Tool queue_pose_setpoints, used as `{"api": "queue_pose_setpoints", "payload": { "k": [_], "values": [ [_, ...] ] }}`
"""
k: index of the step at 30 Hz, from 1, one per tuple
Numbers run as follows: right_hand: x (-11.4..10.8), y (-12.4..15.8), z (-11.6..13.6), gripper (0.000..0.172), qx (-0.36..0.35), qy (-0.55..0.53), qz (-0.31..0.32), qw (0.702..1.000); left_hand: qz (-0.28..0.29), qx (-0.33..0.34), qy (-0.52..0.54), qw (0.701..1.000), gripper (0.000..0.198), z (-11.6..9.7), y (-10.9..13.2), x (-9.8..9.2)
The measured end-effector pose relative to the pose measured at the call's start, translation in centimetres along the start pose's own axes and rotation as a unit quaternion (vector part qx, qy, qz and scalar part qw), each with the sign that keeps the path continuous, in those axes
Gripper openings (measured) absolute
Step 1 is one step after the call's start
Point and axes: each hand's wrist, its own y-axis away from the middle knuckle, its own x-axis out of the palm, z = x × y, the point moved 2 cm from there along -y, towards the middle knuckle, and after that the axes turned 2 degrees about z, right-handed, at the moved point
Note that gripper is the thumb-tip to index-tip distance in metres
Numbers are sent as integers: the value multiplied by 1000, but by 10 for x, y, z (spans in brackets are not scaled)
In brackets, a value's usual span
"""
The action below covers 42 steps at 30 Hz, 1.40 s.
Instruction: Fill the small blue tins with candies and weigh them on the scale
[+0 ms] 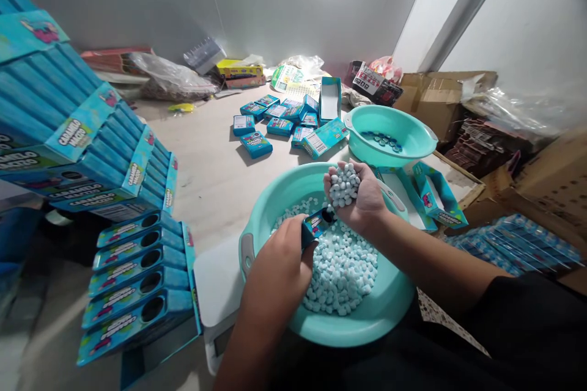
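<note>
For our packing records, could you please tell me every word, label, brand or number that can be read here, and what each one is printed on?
"CARAMELO MACIZO": on the stacked blue boxes at the left.
"CARAMELO MACIZO": on the loose blue box on the table.
Too small to read: the small blue box in the left hand.
Too blurred to read: the white lettering on the black packet at the back.

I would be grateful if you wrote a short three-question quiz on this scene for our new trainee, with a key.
1. What does the left hand grip?
2. True or false: the right hand cups pale candies above the large teal basin.
3. Which holds the darker blue pieces: the large teal basin or the smaller teal bowl?

Key:
1. A small blue box
2. True
3. The smaller teal bowl
</note>
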Motion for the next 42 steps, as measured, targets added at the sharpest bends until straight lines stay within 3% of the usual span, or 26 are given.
{"api": "queue_pose_setpoints", "payload": {
  "k": [8, 14, 20, 33, 38, 42],
  "values": [
    [-1, 3, -1, 18, -32, 19, 39, 999, -1, 0, 4, 1000, 36, -1, 0, -2],
    [-3, 3, -5, 15, -49, 98, 34, 993, 19, 3, 4, 1000, 38, 1, -1, 1],
    [-5, 3, -4, 17, -68, 145, 63, 985, 4, -7, 4, 1000, 38, 1, 0, -1],
    [-3, 8, -5, 12, -64, 127, 120, 982, -2, -5, 10, 1000, 37, 0, 3, -1],
    [-1, 8, -6, 14, -69, 118, 111, 984, -1, -1, 12, 1000, 36, 0, 3, -2],
    [0, 10, -6, 15, -96, 155, 156, 971, -7, 4, 14, 1000, 35, 1, 4, -2]
  ]
}}
